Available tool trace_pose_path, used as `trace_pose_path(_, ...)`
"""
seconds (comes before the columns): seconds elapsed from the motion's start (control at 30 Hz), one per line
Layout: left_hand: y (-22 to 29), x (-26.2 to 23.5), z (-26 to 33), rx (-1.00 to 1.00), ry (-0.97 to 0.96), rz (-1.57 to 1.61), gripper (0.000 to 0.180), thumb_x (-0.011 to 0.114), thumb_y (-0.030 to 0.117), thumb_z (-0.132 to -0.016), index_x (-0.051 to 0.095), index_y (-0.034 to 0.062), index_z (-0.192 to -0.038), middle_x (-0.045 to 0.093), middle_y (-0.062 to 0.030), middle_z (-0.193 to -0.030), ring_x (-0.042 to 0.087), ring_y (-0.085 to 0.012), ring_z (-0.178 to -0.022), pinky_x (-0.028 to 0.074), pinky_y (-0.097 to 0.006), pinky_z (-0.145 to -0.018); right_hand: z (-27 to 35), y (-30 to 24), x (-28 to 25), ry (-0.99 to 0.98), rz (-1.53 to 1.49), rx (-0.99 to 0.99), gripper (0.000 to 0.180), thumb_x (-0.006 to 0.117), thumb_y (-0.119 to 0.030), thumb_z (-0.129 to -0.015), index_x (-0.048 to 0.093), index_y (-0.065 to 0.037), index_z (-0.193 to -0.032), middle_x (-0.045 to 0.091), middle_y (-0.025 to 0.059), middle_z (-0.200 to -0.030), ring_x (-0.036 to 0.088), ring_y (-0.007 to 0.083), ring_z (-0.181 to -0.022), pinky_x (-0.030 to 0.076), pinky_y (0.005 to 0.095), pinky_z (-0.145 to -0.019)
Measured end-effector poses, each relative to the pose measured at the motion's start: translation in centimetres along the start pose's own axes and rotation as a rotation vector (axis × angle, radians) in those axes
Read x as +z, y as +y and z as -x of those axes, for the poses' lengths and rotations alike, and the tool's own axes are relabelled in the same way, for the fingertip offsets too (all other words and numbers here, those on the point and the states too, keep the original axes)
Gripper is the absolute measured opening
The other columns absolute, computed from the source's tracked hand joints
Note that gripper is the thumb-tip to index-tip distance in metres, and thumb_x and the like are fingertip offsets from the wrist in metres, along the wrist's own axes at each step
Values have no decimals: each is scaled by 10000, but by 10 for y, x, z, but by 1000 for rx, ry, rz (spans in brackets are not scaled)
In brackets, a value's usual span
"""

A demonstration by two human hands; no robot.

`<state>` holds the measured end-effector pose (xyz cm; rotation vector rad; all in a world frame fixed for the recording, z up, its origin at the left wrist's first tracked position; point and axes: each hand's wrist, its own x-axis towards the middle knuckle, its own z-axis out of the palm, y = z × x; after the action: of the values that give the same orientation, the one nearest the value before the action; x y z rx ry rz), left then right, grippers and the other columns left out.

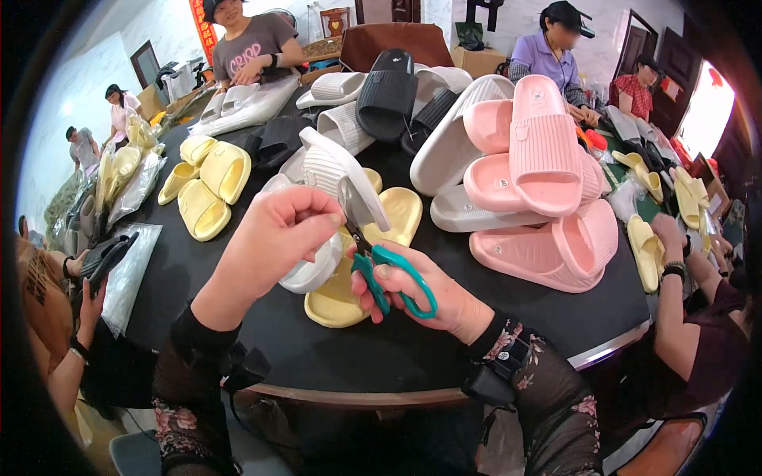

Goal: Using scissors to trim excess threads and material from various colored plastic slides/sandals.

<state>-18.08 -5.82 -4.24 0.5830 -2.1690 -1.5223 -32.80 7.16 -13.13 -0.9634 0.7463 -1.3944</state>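
Note:
My right hand (444, 293) grips a pair of scissors (366, 278) with green handles, its dark blades pointing up and away from me. Close to the blade tips, the thumb and fingertips of my left hand (266, 246) are pinched together. Whatever they hold is too small to make out. Just beyond both hands a white ribbed slipper (337, 168) stands tilted. Under and around it lie a yellow slipper (402, 213), another yellow slipper (337, 305) partly covered by my hands, and a second white slipper (313, 274).
Pink slippers (544, 159) are stacked to the right on pale grey ones (468, 210). Black slippers (386, 99) and white ones form a pile behind. Yellow slippers (210, 186) lie left on the black table (294, 361). Several co-workers surround it; one at left holds a black slipper (109, 258).

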Motion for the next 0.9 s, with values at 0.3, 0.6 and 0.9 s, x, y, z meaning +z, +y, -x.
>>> trace_pose_path(0.3,-11,3,12,19,15,-102,93,603,72,-827,633,6,-886,575,22,-709,486,-20,-563,390,-163,-513,0,0,-1,65,-37,-24,410,580,-242,-903,459,-21,-1227,559,34,-819,546,84,-599,428,202,-471)
trace_pose_path(0.6,-9,-4,43,-59,39,-229,81,619,50,-808,649,-17,-841,591,18,-674,522,-24,-613,423,-187,-557,1,-2,-1,170,-68,-25,366,602,-205,-892,488,-33,-1194,554,30,-786,520,49,-529,390,178,-391)
trace_pose_path(0.9,-4,-24,114,89,-480,-246,112,664,15,-755,678,37,-863,634,-69,-713,623,-192,-636,473,-272,-574,-4,1,-1,272,-73,-38,379,611,-146,-866,485,-25,-1203,552,41,-777,521,72,-533,393,199,-399)
